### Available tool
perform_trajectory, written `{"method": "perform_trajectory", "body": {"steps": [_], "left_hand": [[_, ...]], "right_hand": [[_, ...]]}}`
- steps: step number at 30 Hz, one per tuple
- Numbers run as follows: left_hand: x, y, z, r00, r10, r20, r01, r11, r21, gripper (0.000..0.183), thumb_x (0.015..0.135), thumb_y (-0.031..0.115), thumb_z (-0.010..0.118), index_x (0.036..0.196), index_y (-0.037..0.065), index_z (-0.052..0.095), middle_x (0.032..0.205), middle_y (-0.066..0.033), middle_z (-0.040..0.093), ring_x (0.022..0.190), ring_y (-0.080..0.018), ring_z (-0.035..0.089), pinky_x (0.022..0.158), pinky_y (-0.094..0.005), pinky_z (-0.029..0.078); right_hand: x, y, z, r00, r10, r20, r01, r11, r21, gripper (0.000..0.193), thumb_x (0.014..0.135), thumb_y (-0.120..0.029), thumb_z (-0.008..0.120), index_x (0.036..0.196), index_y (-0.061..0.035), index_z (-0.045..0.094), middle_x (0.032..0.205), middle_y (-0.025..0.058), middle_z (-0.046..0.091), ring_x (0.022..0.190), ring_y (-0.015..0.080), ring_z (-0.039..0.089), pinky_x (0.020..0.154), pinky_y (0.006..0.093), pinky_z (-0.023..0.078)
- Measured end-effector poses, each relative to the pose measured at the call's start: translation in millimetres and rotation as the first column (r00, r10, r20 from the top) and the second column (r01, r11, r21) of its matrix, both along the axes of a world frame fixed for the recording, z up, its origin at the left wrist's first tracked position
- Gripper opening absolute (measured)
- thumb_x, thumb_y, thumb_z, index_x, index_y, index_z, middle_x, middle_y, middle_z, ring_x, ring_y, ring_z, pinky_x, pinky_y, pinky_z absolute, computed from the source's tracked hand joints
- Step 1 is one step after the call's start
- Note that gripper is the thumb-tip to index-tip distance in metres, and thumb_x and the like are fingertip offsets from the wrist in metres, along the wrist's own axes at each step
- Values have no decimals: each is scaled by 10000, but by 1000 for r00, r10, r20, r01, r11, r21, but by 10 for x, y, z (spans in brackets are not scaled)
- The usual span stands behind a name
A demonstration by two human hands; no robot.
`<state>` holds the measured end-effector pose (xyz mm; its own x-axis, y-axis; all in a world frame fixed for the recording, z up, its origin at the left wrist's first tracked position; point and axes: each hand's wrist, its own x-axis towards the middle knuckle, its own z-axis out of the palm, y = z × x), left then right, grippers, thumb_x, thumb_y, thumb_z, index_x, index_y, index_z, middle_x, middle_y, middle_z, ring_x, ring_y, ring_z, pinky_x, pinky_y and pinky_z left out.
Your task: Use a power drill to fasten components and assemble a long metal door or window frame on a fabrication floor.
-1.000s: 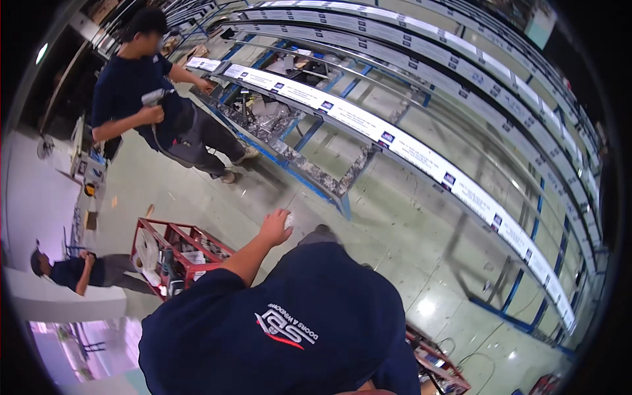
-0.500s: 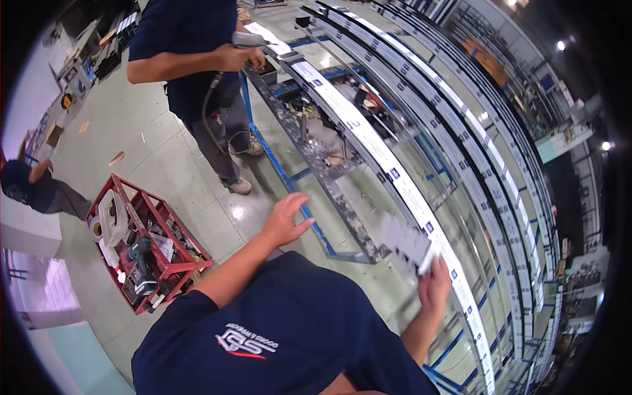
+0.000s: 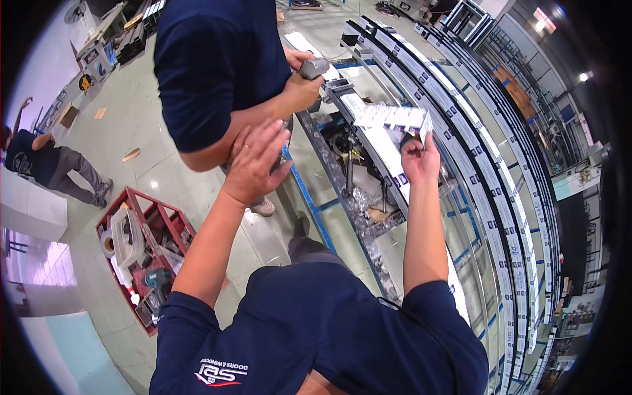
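Note:
My right hand (image 3: 420,158) is closed on one end of a short white strip-like piece (image 3: 394,118) with dark marks along its edge. It is smeared by motion, so its exact kind is unclear. The piece is held above a long film-wrapped profile (image 3: 375,145) lying on the work frame. My left hand (image 3: 257,161) has its fingers stretched out and holds nothing. It overlaps a co-worker's forearm (image 3: 263,113); whether it touches the arm I cannot tell. The co-worker's hand grips a grey hand tool (image 3: 315,68) at the profile's far end.
Long black-and-white wrapped profiles (image 3: 461,125) lie on racks to the right. A blue-edged metal work frame (image 3: 306,181) stands in front of me, with small parts and plastic on its shelf. A red tool cart (image 3: 191,227) holding a drill is at left. Another person (image 3: 49,161) stands farther off.
I have moved forward along the frame, closer to the co-worker. My right hand has carried the white piece away from my body, and my left hand has reached up to the co-worker's arm.

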<state>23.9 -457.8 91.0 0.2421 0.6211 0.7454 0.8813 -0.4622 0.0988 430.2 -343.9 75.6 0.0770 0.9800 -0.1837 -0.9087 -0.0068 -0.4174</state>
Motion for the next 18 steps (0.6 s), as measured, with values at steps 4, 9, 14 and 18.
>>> {"method": "perform_trajectory", "body": {"steps": [4, 9, 14, 18], "left_hand": [[16, 295, -238, 914, 351, -201, -348, 936, 52, 713, 921, 396, 750, 1550, 133, 545, 1599, -56, 535, 1475, -234, 492, 1250, -423, 270], [-123, 522, -249, 769, 588, -250, -575, 808, 128, 757, 913, 578, 712, 1517, 142, 578, 1588, -30, 542, 1454, -199, 493, 1204, -419, 283], [-252, 707, -126, 676, 694, -248, -682, 716, 147, 779, 900, 718, 664, 1439, 155, 638, 1475, -21, 603, 1307, -220, 540, 1149, -421, 290], [-465, 999, -178, 679, 701, -219, -661, 713, 234, 829, 869, 751, 679, 1429, 141, 646, 1458, -38, 610, 1289, -244, 517, 1121, -425, 308]], "right_hand": [[-116, 1033, 25, 1000, 17, 13, -18, 996, 82, 262, 1110, -332, 622, 1125, -78, 684, 858, -9, 620, 654, 84, 495, 642, 251, 460], [-194, 2227, -101, 1000, 20, -19, -19, 998, 61, 283, 1120, -352, 602, 1106, -76, 664, 850, 0, 622, 630, 91, 497, 600, 265, 464], [-510, 3165, -485, 991, 84, 101, -77, 995, -69, 289, 1115, -394, 598, 1030, -119, 617, 695, -11, 536, 594, 118, 526, 563, 282, 502], [-564, 3780, -714, 987, 141, 79, -133, 986, -100, 258, 1103, -358, 631, 1013, -117, 637, 706, -13, 558, 586, 119, 559, 542, 280, 519]]}}
